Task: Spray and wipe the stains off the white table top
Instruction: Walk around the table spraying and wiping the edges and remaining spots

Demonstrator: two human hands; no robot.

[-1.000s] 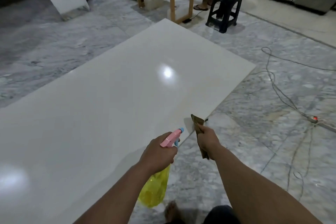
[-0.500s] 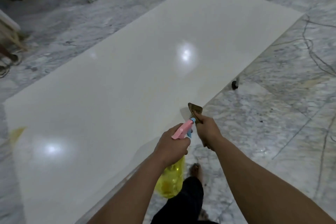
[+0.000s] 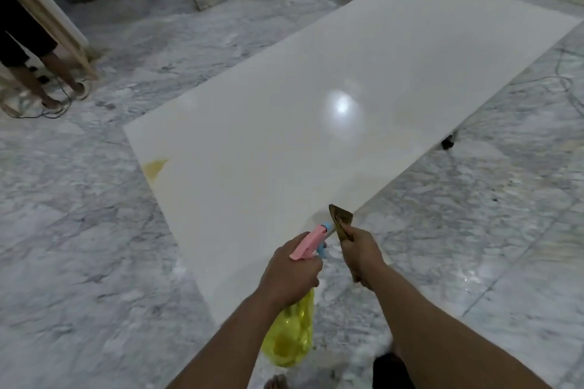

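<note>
Both my forearms reach forward from the bottom of the head view, bare and close together. My left hand (image 3: 289,271) is wrapped around the neck of the spray bottle (image 3: 292,335), knuckles up, fingers curled by the trigger, wrist bent slightly down. My right hand (image 3: 361,254) sits just beside it, a little further forward, closed in a fist on the brown cloth (image 3: 341,219), thumb side up. The two hands are near each other but not touching. My bare toes show at the bottom edge.
</note>
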